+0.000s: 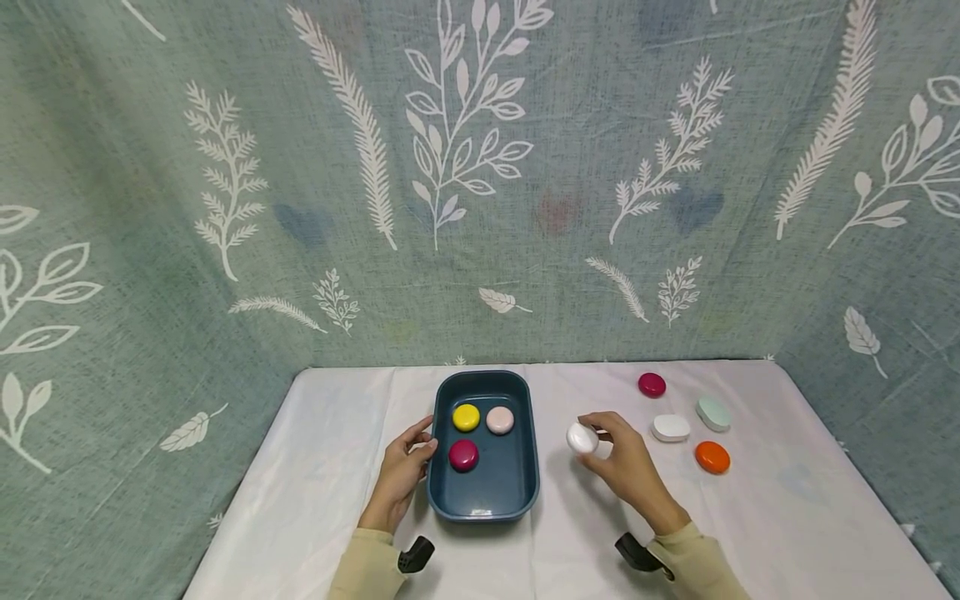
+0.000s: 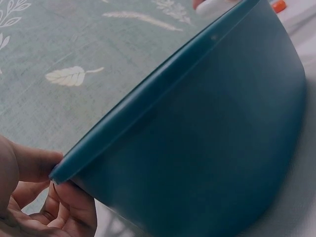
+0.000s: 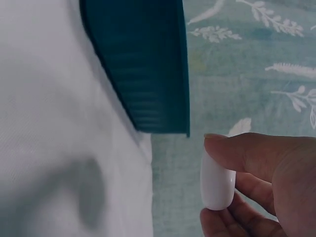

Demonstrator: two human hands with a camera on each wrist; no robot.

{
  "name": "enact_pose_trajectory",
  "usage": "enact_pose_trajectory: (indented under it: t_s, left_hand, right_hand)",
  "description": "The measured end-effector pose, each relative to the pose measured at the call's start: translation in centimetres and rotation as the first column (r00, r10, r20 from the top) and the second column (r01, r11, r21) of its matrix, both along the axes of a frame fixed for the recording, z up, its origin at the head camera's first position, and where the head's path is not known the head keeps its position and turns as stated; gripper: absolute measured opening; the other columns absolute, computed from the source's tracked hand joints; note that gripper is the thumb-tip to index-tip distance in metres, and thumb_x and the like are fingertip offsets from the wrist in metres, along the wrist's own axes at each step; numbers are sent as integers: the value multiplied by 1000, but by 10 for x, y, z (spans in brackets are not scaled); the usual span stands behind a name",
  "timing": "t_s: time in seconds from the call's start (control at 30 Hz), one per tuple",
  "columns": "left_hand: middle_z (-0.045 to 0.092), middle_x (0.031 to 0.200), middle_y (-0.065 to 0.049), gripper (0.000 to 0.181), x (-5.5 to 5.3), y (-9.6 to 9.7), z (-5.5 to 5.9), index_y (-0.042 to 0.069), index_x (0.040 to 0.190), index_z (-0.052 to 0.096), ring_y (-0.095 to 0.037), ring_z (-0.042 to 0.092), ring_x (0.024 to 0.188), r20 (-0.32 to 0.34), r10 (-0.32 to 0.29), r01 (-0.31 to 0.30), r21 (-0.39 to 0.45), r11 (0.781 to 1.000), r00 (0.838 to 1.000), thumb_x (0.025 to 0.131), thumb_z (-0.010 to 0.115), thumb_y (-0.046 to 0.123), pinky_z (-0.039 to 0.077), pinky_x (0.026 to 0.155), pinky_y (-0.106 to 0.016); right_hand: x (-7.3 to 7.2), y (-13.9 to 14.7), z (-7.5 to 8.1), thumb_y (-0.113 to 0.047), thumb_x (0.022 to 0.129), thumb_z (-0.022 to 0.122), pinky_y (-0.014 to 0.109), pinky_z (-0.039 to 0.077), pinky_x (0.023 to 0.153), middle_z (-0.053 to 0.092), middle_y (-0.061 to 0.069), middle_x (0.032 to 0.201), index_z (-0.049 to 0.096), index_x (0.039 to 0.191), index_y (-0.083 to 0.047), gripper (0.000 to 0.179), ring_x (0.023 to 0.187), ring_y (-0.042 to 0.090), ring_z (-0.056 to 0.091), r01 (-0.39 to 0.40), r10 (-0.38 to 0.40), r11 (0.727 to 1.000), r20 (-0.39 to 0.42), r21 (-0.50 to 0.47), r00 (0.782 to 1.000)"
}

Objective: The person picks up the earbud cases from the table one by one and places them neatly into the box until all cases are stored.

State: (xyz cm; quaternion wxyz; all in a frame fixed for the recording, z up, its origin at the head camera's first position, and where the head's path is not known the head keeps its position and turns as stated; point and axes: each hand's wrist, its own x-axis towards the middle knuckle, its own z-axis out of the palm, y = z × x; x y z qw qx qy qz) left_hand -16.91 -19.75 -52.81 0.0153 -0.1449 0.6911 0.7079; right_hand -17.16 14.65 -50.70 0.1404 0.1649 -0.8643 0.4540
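In the head view a dark blue tray (image 1: 483, 497) with rounded corners stands on the table. Inside it lie a yellow round soap (image 1: 466, 417), a pale pink one (image 1: 500, 420) and a dark red one (image 1: 463, 455). My left hand (image 1: 401, 475) pinches the tray's left rim, thumb and fingers on either side of the edge in the left wrist view. To the right of the tray, my right hand (image 1: 626, 462) holds a white round soap (image 1: 582, 437) above the cloth. In the right wrist view that soap (image 3: 217, 185) is edge-on between thumb and fingers.
Right of my right hand lie a dark red soap (image 1: 652, 384), a white oval soap (image 1: 671, 428), a mint green soap (image 1: 713, 414) and an orange soap (image 1: 712, 457). White cloth (image 1: 795, 517) covers the table. A green leaf-patterned curtain (image 1: 465, 283) hangs behind and at both sides.
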Motion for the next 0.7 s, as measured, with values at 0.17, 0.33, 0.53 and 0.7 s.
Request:
enact_pose_trajectory:
  t_s: [0.17,0.33,0.53,0.7]
  left_hand:
    - [50,111,-8,51,0,0,1,-1,152,54,-11,48,70,-3,2,-2,9,1000,1000,102,62,0,40,60,-21]
    - [50,113,-8,50,2,0,2,1,153,53,-15,48,76,9,-1,1,-8,1000,1000,104,60,1,40,61,-22]
    - [50,114,-9,50,3,0,3,1,154,53,-17,49,77,10,-4,4,-17,1000,1000,104,59,1,41,61,-23]
    - [50,113,-9,50,2,0,1,1,153,54,-14,48,74,4,-4,4,-11,1000,1000,103,59,0,40,60,-22]
  right_hand:
    - [-2,-8,2,16,71,89,47,60,89,70,14,115,72,117,4,51,104,33,69,-20,20,1000,-31,-9,999]
    - [-4,-17,7,16,70,89,46,60,89,70,13,115,72,117,3,51,104,33,69,-33,32,999,-38,-25,999]
    - [-7,-28,14,14,72,89,47,59,91,70,13,116,72,118,2,50,106,32,68,-43,43,999,-9,-27,999]
    - [-8,-36,16,13,72,89,47,59,91,70,11,116,73,118,1,50,106,31,68,-51,51,998,4,-37,999]
